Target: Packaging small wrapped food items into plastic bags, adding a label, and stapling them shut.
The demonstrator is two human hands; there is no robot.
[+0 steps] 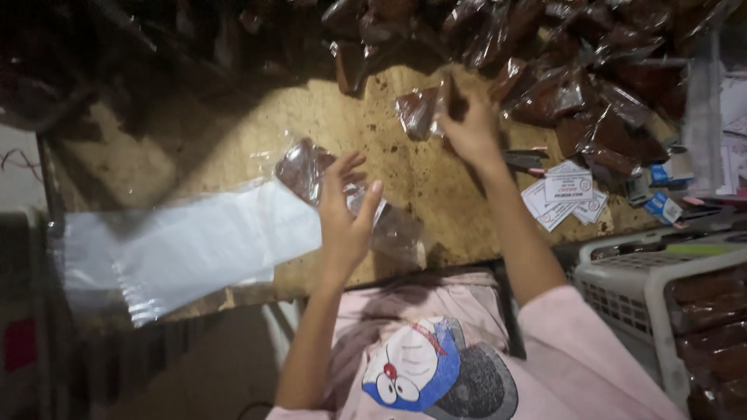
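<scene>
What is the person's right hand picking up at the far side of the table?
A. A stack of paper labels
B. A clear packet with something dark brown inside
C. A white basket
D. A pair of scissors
B: the right hand pinches a clear packet of dark brown contents, apart from the paper labels.

The surface (233, 132) looks like bare, rough board, matt and stained with dark blotches. A stack of clear plastic bags (179, 245) lies on it, thin, smooth and glossy with a milky sheen. The packets (420, 109) of dark brown food wear crinkled, shiny transparent film, as does the heap (576, 70) behind. The small labels (564, 194) are matt white paper. The basket (622, 288) is pale moulded plastic with a perforated wall.
</scene>
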